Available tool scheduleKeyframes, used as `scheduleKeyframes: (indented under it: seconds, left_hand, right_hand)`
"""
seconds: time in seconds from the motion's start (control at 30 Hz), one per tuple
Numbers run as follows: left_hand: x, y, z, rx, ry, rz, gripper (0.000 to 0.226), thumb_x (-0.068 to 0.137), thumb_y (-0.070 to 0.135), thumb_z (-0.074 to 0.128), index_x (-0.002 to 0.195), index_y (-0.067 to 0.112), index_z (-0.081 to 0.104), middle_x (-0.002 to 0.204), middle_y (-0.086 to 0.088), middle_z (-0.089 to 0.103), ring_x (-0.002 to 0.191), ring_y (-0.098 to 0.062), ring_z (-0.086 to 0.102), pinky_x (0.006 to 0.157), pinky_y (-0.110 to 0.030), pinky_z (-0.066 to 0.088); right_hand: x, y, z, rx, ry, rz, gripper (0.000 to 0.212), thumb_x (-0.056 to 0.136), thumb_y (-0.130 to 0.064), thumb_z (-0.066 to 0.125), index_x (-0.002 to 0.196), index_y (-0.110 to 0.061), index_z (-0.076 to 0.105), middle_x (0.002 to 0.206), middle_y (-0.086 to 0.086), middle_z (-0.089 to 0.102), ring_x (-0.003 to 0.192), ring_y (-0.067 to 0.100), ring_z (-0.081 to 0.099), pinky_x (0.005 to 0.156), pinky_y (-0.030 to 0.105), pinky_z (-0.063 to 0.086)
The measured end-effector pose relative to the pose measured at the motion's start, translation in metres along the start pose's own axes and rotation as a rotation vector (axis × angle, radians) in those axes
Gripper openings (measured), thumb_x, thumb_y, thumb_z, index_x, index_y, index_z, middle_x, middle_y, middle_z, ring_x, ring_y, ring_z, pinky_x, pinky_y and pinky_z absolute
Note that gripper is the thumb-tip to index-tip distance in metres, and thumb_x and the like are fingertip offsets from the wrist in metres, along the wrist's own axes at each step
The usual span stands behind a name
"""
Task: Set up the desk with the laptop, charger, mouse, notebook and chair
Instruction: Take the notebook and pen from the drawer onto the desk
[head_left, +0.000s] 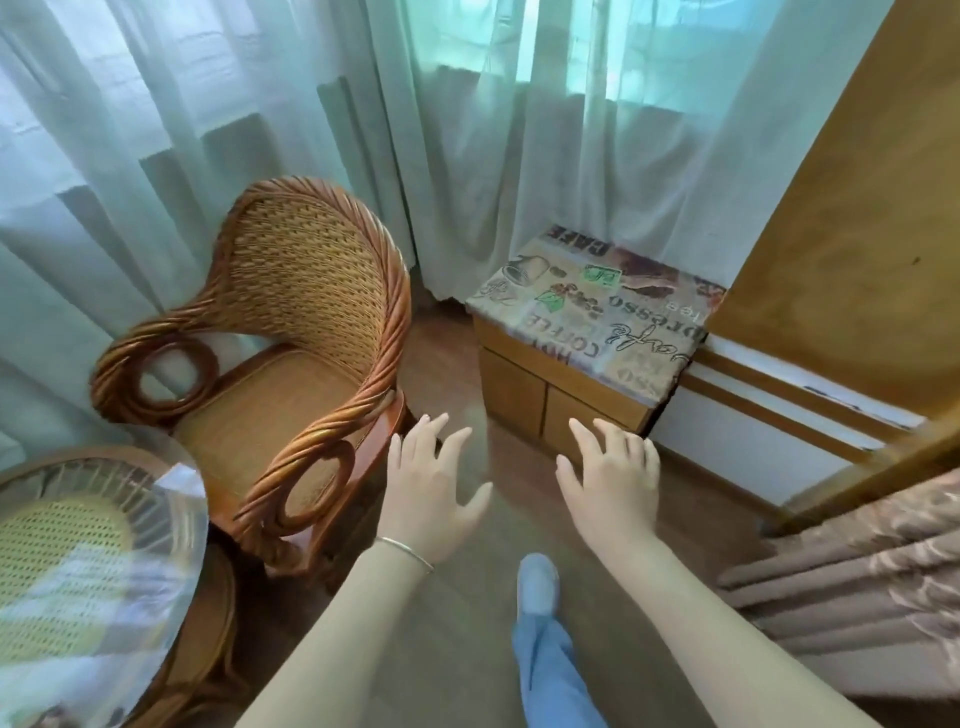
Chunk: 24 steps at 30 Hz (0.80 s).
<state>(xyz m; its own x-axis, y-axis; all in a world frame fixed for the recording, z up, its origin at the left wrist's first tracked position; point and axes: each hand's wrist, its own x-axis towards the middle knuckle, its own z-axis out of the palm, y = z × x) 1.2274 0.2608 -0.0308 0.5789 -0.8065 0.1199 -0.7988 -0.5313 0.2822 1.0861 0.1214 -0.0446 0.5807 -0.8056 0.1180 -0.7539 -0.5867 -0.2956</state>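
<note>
Both hands are held out low in the middle of the frame, and nothing is held in either one. The left hand (434, 488) is spread wide, with the fingers apart and the palm turned down. A thin silver bracelet (402, 552) is worn on its wrist. The hand is seen just beside the near arm of the chair (270, 364), but whether the chair is touched cannot be told. The right hand (610, 483) is spread open too, fingers apart, over the bare floor (457, 623) in front of a small wooden cabinet (550, 400). Nothing is touched by it.

The chair is found in the left middle of the frame. It is made of woven brown cane, with a tall rounded back, thick twisted edges and a round loop in each arm. Its seat is bare.

A round table with a glass top (88, 561) is seen at the lower left. A cloth with coffee pictures and words (597, 306) is laid on the cabinet. Pale curtains (208, 104) are hung across the top of the frame. One blue trouser leg and a blue shoe (540, 584) are seen at the bottom, between the two arms.
</note>
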Motion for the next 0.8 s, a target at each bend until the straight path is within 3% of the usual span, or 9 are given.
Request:
scheduleKeyframes:
  seconds: [0.23,0.37,0.43,0.5,0.6,0.7,0.8]
  left_hand:
    - [0.169,-0.016,0.081,0.017,-0.231,0.048,0.062,0.082,0.052,0.054,0.137,0.026,0.041,0.150,-0.004,0.033,0.143,-0.024,0.019,0.118,-0.051,0.015]
    - [0.252,-0.021,0.133,-0.081,-0.365,0.065,0.060,0.082,0.044,0.061,0.134,0.019,0.046,0.146,-0.010,0.038,0.139,-0.028,0.027,0.114,-0.051,0.024]
    - [0.287,-0.026,0.163,-0.195,-0.425,-0.025,0.059,0.081,0.040,0.065,0.133,0.017,0.048,0.142,-0.011,0.042,0.135,-0.027,0.033,0.113,-0.044,0.028]
    - [0.313,-0.035,0.194,-0.315,-0.474,-0.135,0.056,0.082,0.037,0.066,0.132,0.016,0.050,0.139,-0.011,0.044,0.132,-0.024,0.037,0.112,-0.038,0.030]
    - [0.342,-0.043,0.241,-0.372,-0.534,-0.181,0.055,0.083,0.035,0.066,0.131,0.015,0.050,0.137,-0.009,0.045,0.130,-0.022,0.039,0.111,-0.036,0.031]
    - [0.359,-0.060,0.286,-0.364,-0.595,-0.175,0.053,0.082,0.035,0.066,0.130,0.017,0.051,0.136,-0.007,0.045,0.130,-0.021,0.039,0.111,-0.037,0.032]
    - [0.367,-0.076,0.315,-0.333,-0.618,-0.154,0.051,0.082,0.033,0.066,0.128,0.017,0.052,0.136,-0.008,0.046,0.131,-0.021,0.039,0.110,-0.033,0.030]
  right_hand:
    - [0.163,0.026,0.094,0.032,-0.139,0.180,0.048,0.090,-0.039,0.050,0.136,-0.024,0.047,0.139,0.010,0.049,0.126,0.031,0.041,0.113,0.047,0.023]
    - [0.225,0.045,0.148,0.216,-0.213,0.347,0.045,0.090,-0.038,0.051,0.133,-0.023,0.050,0.133,0.008,0.053,0.121,0.032,0.044,0.104,0.046,0.033]
    - [0.246,0.053,0.178,0.549,-0.229,0.588,0.039,0.089,-0.033,0.055,0.128,-0.025,0.055,0.129,0.006,0.056,0.118,0.028,0.047,0.099,0.042,0.039]
    - [0.264,0.059,0.208,1.082,-0.216,0.995,0.034,0.089,-0.028,0.054,0.122,-0.026,0.058,0.129,0.003,0.057,0.114,0.020,0.050,0.092,0.034,0.040]
    - [0.290,0.072,0.262,1.689,-0.102,1.509,0.033,0.091,-0.030,0.043,0.118,-0.020,0.059,0.132,0.006,0.056,0.113,0.023,0.052,0.091,0.038,0.043]
    - [0.311,0.081,0.324,1.999,0.109,1.752,0.043,0.096,-0.036,0.030,0.120,-0.011,0.056,0.134,0.015,0.054,0.120,0.029,0.050,0.097,0.043,0.040]
    - [0.344,0.082,0.374,2.172,0.316,1.830,0.057,0.098,-0.045,0.022,0.128,-0.006,0.050,0.140,0.017,0.048,0.129,0.029,0.045,0.103,0.043,0.036]
